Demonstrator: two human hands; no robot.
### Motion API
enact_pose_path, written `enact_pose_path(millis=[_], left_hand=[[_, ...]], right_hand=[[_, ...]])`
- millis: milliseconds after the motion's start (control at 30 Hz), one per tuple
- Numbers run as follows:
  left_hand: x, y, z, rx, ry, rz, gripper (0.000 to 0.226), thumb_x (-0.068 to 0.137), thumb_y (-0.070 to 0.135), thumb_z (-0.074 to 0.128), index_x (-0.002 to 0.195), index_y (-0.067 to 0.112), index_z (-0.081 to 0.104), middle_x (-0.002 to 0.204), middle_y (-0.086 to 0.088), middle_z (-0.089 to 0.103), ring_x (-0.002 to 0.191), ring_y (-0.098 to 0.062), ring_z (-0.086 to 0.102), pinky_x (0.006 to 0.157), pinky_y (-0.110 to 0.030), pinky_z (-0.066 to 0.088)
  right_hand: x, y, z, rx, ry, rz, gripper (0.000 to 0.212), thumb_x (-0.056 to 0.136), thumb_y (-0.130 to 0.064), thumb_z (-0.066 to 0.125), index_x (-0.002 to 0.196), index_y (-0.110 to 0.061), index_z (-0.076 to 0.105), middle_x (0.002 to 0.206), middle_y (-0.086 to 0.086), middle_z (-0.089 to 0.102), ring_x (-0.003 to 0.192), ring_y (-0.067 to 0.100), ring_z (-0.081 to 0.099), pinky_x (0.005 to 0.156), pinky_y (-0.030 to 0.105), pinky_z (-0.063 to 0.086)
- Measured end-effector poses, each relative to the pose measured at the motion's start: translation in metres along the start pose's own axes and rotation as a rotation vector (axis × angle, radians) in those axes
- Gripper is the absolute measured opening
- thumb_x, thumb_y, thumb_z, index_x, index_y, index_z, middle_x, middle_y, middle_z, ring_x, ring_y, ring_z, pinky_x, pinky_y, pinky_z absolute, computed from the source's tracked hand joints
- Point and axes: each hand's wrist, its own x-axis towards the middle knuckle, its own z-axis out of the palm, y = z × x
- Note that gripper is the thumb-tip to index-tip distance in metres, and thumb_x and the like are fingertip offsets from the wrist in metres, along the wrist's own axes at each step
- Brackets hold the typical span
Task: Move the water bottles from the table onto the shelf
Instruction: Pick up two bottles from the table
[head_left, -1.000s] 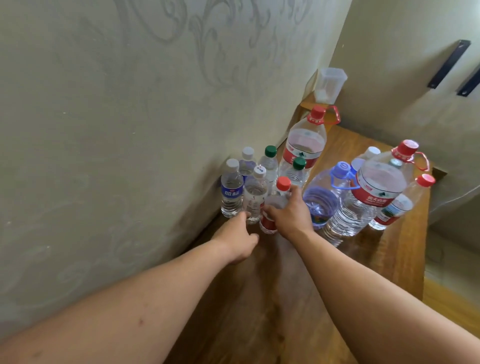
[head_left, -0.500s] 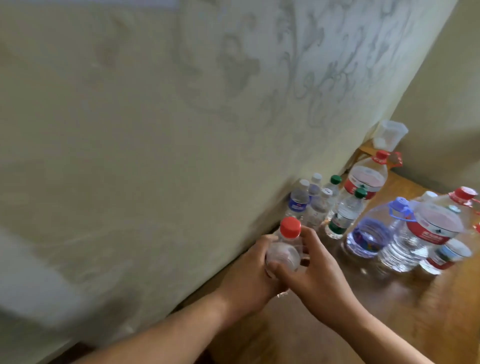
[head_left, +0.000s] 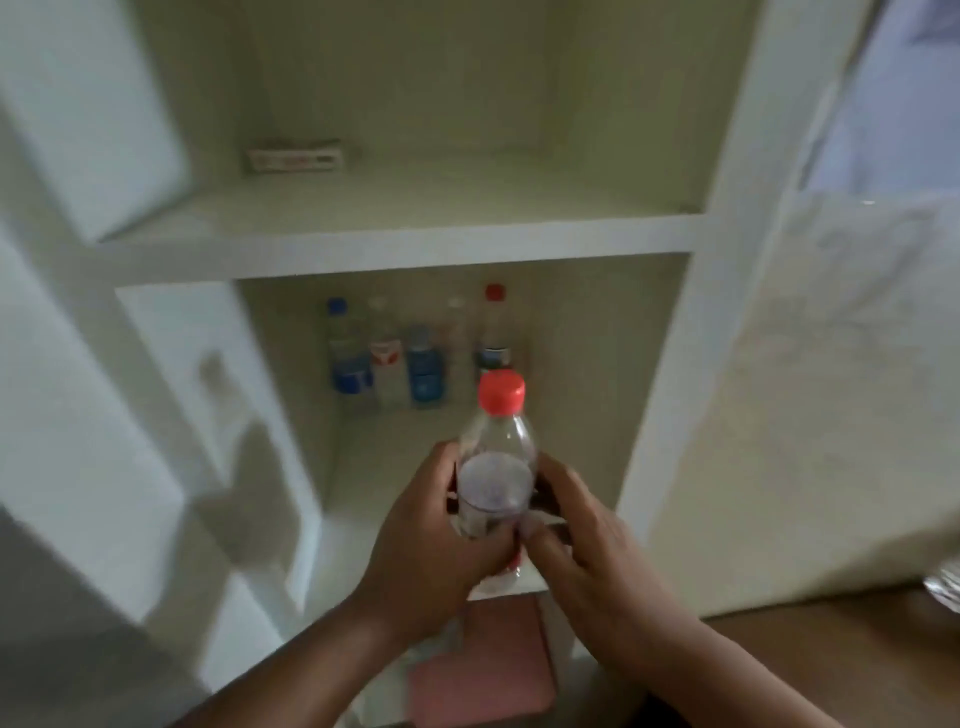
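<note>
Wooden tabletop (head_left: 831, 649) fills the lower right corner, and a sliver of clear plastic (head_left: 946, 587) shows at the right edge just above it, too cropped to identify. Two bare forearms reach forward from the bottom of the view and meet around a red-capped bottle (head_left: 496, 478). The left hand (head_left: 431, 525) curls round the bottle's left side with its thumb across the front. The right hand (head_left: 587, 540) wraps the right side, its fingers bent against the lower body. The bottle is upright, clear, with water inside, and its cap points up. It is held in the air in front of the middle compartment of a white shelf unit (head_left: 405, 244), not resting on any board. Below the hands, in a lower compartment, lies something flat and pink (head_left: 493, 670), too blurred to identify. Farther in, against the back wall of the middle compartment, stands a row of bottles (head_left: 385, 358): one with a blue cap at the left, a red-labelled one, a blue-labelled one, a pale clear one, and a red-capped one at the right. Farthest back, in the compartment above, a small flat box (head_left: 296, 156) lies near the rear wall.
</note>
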Motion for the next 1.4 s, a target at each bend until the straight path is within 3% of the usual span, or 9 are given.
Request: enact_pose_path(millis=[300, 500, 667, 833, 933, 1067, 1200, 1300, 1400], left_hand=[[0.072, -0.086, -0.028, -0.016, 0.253, -0.221, 0.044, 0.082, 0.027, 0.081, 0.119, 0.031, 0.057, 0.097, 0.009, 0.071, 0.083, 0.0, 0.071, 0.066, -0.016, 0.052], [0.104, -0.129, -0.026, -0.031, 0.353, -0.317, 0.038, 0.092, 0.013, 0.073, 0.122, 0.02, 0.052, 0.092, -0.007, 0.072, 0.066, -0.007, 0.072, 0.049, -0.014, 0.051], [0.134, -0.16, -0.021, 0.12, 0.53, -0.405, 0.047, 0.078, 0.046, 0.068, 0.116, 0.021, 0.056, 0.103, -0.006, 0.07, 0.09, -0.025, 0.072, 0.074, -0.046, 0.063], [0.144, -0.176, -0.014, 0.043, 0.525, -0.43, 0.057, 0.08, 0.048, 0.06, 0.126, 0.015, 0.057, 0.117, -0.01, 0.069, 0.104, -0.028, 0.071, 0.086, -0.045, 0.061], [0.155, -0.177, -0.018, -0.038, 0.523, -0.455, 0.052, 0.082, 0.044, 0.063, 0.127, 0.018, 0.058, 0.119, -0.008, 0.069, 0.104, -0.026, 0.071, 0.09, -0.045, 0.061], [0.167, -0.175, -0.02, -0.107, 0.534, -0.469, 0.047, 0.095, 0.032, 0.067, 0.138, 0.019, 0.056, 0.129, -0.008, 0.069, 0.117, -0.028, 0.069, 0.1, -0.044, 0.057], [0.176, -0.179, -0.026, -0.166, 0.543, -0.462, 0.055, 0.094, 0.027, 0.066, 0.147, 0.017, 0.053, 0.137, -0.009, 0.068, 0.125, -0.029, 0.066, 0.109, -0.047, 0.054], [0.177, -0.186, -0.027, -0.214, 0.514, -0.487, 0.062, 0.089, 0.033, 0.063, 0.149, 0.023, 0.052, 0.137, -0.006, 0.067, 0.124, -0.026, 0.066, 0.11, -0.046, 0.052], [0.172, -0.187, -0.026, -0.214, 0.513, -0.521, 0.051, 0.091, 0.03, 0.064, 0.141, 0.021, 0.059, 0.126, -0.006, 0.072, 0.114, -0.027, 0.07, 0.104, -0.044, 0.056]], right_hand=[[0.112, 0.046, 0.131, 0.008, -0.146, 0.222, 0.041, 0.086, -0.035, 0.077, 0.12, -0.036, 0.056, 0.109, -0.014, 0.07, 0.097, 0.005, 0.069, 0.092, 0.034, 0.06], [0.164, 0.072, 0.169, -0.107, -0.196, 0.209, 0.045, 0.098, -0.026, 0.067, 0.141, -0.027, 0.052, 0.123, -0.005, 0.069, 0.109, 0.016, 0.069, 0.092, 0.036, 0.059], [0.209, 0.077, 0.193, 0.056, -0.164, 0.236, 0.054, 0.086, -0.056, 0.057, 0.131, -0.027, 0.061, 0.122, 0.002, 0.07, 0.111, 0.025, 0.069, 0.1, 0.047, 0.057], [0.244, 0.085, 0.216, 0.186, -0.163, 0.311, 0.038, 0.095, -0.065, 0.044, 0.122, -0.04, 0.057, 0.116, 0.005, 0.065, 0.108, 0.028, 0.068, 0.086, 0.035, 0.055], [0.254, 0.079, 0.22, 0.204, -0.159, 0.247, 0.07, 0.08, -0.072, 0.044, 0.134, -0.029, 0.057, 0.121, 0.007, 0.07, 0.108, 0.026, 0.069, 0.094, 0.039, 0.056], [0.264, 0.074, 0.221, 0.205, -0.179, 0.228, 0.042, 0.107, -0.039, 0.055, 0.146, -0.026, 0.056, 0.134, 0.0, 0.066, 0.122, 0.019, 0.063, 0.099, 0.027, 0.048], [0.271, 0.081, 0.224, 0.139, -0.246, 0.244, 0.04, 0.112, -0.025, 0.053, 0.151, -0.02, 0.054, 0.133, -0.001, 0.065, 0.127, 0.016, 0.06, 0.078, -0.006, 0.04], [0.269, 0.077, 0.223, 0.04, -0.331, 0.185, 0.051, 0.104, -0.032, 0.065, 0.153, -0.021, 0.051, 0.148, 0.006, 0.062, 0.136, 0.026, 0.059, 0.102, 0.018, 0.044], [0.263, 0.078, 0.22, 0.003, -0.366, 0.179, 0.06, 0.102, -0.036, 0.068, 0.155, -0.019, 0.048, 0.152, 0.007, 0.058, 0.14, 0.027, 0.056, 0.104, 0.023, 0.039]])
